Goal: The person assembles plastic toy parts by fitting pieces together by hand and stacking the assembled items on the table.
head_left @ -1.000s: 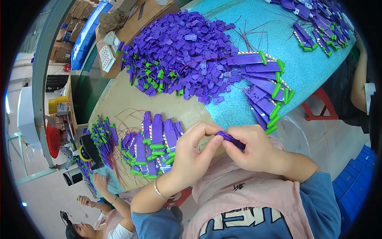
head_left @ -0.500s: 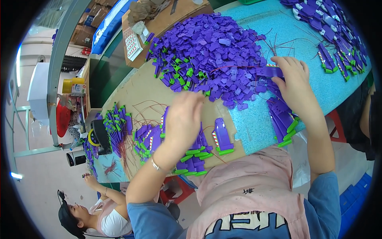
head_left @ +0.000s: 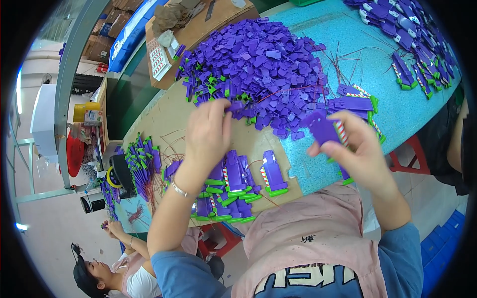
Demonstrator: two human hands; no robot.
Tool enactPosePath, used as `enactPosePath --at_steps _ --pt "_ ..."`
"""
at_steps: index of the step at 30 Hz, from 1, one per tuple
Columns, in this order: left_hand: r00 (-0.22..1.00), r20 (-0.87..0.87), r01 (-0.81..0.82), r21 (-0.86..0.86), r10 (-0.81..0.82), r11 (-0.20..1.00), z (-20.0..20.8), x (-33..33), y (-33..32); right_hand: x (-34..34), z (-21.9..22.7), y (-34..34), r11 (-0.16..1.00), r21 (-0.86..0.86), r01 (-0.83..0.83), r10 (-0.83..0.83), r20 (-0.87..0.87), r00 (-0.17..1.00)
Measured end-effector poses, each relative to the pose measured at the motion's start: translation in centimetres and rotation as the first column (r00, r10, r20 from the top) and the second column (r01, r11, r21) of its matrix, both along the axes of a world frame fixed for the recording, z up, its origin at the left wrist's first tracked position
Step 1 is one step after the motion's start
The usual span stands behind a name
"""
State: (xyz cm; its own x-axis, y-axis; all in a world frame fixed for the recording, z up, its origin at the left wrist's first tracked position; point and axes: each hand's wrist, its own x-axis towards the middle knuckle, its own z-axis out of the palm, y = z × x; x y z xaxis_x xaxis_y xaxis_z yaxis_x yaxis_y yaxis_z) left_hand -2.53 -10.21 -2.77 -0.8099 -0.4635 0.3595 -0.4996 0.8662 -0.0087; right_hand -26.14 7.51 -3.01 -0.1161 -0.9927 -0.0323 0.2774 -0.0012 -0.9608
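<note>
My right hand (head_left: 360, 154) is closed on a flat purple plastic part (head_left: 320, 128), raised above the blue table surface. A red-and-white striped strip runs along that part's edge, beside my fingers. At the near left side of the big heap of small purple pieces (head_left: 268, 59), my left hand (head_left: 208, 129) pinches a small purple piece (head_left: 235, 107). Below my left hand lie stacked purple parts with green ends (head_left: 233, 174). One single purple part with a green end (head_left: 272, 171) rests apart from that stack.
More purple parts with green ends and thin red wires (head_left: 355, 102) lie right of the heap. A larger pile of assembled parts (head_left: 407, 35) covers the far right corner. Sticker sheets (head_left: 159, 62) rest on a box at the back left. A person (head_left: 114, 268) works at lower left.
My right hand has drawn back toward me and lifted a purple part from the right of the heap. My left hand has shifted left and now pinches a small piece.
</note>
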Motion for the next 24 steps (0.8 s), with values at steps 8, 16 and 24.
enactPosePath --at_steps 8,16,24 --pt "0.901 -0.053 0.002 0.993 0.431 0.118 1.1 -0.7 5.8 4.3 -2.2 -0.1 0.972 0.14 -0.187 0.134 0.318 0.938" --pt "0.767 -0.285 0.341 0.94 0.575 0.012 2.1 -0.7 9.3 5.4 -1.9 0.7 0.928 0.219 -0.302 0.242 0.265 0.933" --pt "0.83 -0.31 0.214 0.945 0.464 0.249 2.2 -0.7 10.6 5.7 -2.2 1.4 0.934 0.21 -0.288 0.244 0.213 0.946"
